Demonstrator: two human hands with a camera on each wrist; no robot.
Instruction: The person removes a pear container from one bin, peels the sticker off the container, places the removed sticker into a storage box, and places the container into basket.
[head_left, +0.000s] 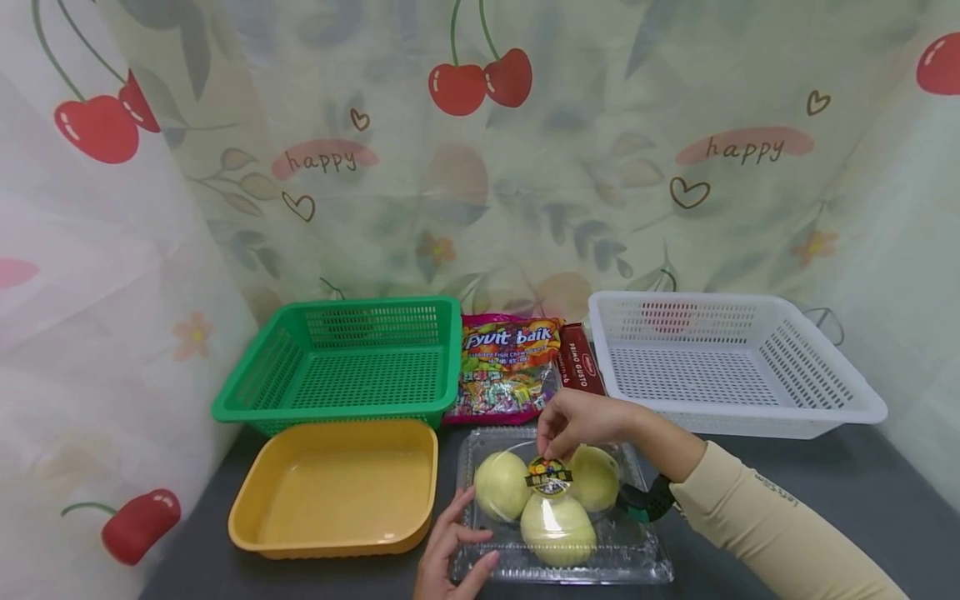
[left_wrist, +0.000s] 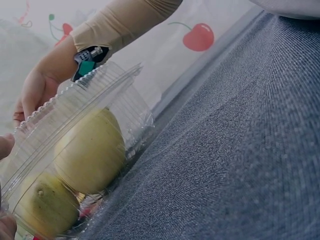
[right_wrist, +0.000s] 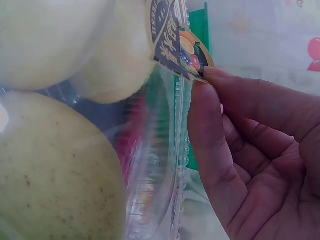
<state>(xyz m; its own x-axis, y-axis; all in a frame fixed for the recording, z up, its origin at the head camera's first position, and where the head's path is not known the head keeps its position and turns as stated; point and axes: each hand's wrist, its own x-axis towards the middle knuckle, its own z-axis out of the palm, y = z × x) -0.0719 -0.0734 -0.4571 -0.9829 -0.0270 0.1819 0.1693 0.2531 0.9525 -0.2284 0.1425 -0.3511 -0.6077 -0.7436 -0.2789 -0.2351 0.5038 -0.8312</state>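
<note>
A clear plastic clamshell box (head_left: 637, 573) lies on the dark table, with three pale yellow-green fruits (head_left: 558, 531) inside that look like pears. On its lid is a round black and gold sticker (head_left: 549, 478) with fruit pictures. Thumb and index finger of my right hand (head_left: 581, 421) pinch the edge of this sticker (right_wrist: 172, 42); in the right wrist view that edge stands raised from the lid. My left hand (head_left: 450, 554) rests with loosely spread fingers against the left side of the box. Only its fingertips show in the left wrist view.
A yellow tray (head_left: 337, 542) sits left of the box, with a green basket (head_left: 337, 410) behind it. At the back right is a white basket (head_left: 750, 419). A candy bag (head_left: 506, 367) and a dark red packet (head_left: 579, 360) lie between the baskets.
</note>
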